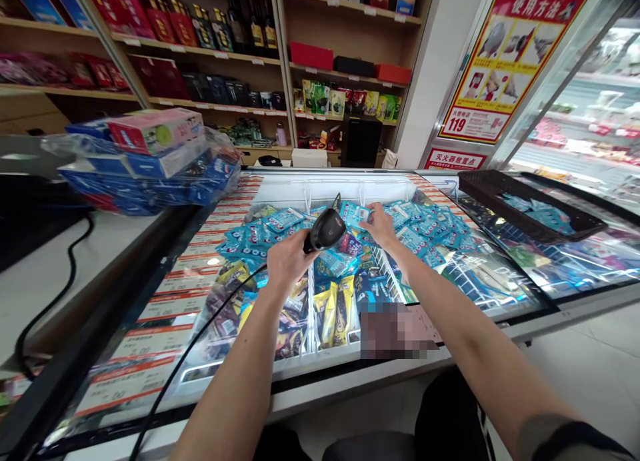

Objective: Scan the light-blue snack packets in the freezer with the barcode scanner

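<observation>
My left hand (287, 260) is wrapped round the handle of a black corded barcode scanner (327, 230), whose head points away toward the packets. In my right hand (381, 225) a light-blue packet (354, 214) is pinched at its right edge, with a white label facing up. Many similar blue packets (430, 228) lie heaped on the glass top of the chest freezer (300, 398), to both sides of my hands. Under the glass, yellow wrapped ice creams (335, 311) show in white wire baskets.
A dark tray (583, 229) holding more blue packets stands at the right. Plastic-wrapped boxes (150, 158) are stacked at the left. The scanner's cord (193, 338) runs across the price labels. Shelves (345, 74) of bottles and boxes line the back.
</observation>
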### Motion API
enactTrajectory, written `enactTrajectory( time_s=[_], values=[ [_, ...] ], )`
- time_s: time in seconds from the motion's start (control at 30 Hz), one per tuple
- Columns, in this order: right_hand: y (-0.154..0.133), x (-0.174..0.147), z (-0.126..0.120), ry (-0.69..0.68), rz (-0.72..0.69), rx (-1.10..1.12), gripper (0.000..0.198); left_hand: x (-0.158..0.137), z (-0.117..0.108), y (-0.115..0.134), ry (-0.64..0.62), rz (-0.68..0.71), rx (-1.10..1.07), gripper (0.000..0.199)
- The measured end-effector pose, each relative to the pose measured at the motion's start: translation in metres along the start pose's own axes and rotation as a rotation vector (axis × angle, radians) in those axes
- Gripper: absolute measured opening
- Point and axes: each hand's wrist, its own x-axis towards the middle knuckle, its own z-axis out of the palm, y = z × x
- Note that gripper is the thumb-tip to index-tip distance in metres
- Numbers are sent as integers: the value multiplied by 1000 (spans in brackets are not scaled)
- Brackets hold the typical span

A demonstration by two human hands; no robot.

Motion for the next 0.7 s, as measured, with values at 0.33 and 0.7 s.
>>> enactTrajectory(
  time_s=[0.33, 0.7],
  values=[
    [32, -13, 2, 46, -47, 96, 31, -3, 3, 16, -48, 73, -28, 39],
    [21, -14, -5, -15, -26, -96, 31, -4, 0, 23, -75, 73, -47, 40]
  ],
)
